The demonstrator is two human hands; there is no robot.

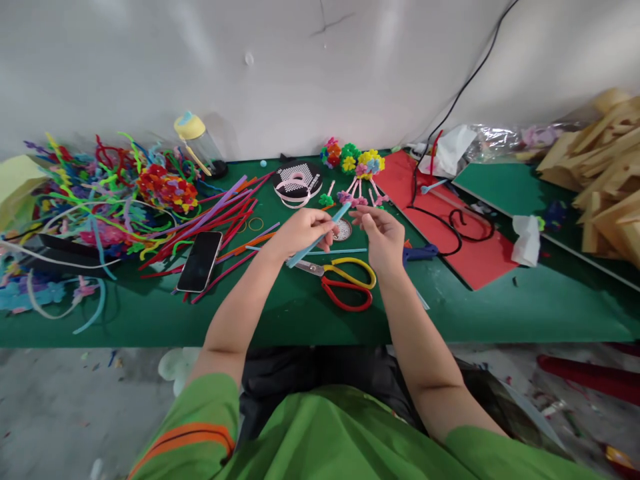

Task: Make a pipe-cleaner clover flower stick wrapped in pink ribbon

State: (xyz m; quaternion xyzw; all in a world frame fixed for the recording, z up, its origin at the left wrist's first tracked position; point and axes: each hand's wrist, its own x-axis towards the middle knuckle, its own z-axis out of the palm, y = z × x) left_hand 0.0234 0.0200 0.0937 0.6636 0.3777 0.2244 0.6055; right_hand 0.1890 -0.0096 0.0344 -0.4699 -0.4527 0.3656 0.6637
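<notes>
My left hand [309,230] is closed around light blue pipe cleaners [300,256], which slant from lower left to upper right across the palm. Near their upper end is my right hand [381,233], its thumb and fingertips close together; whether they pinch something is too small to tell. Below the hands lie scissors [350,283] with one yellow and one red handle, the blades pointing left. A thin light blue stem [345,252] lies across the table just above them. Behind my hands, a round dish [343,230] is partly hidden.
A tangle of coloured pipe cleaners [150,193], a phone [200,261] and a bottle [200,143] are on the left. Fuzzy flowers [370,164] stand at the back. Right are a red board [480,257], a blue glue gun [421,253] with a black cord, and wooden pieces [610,160].
</notes>
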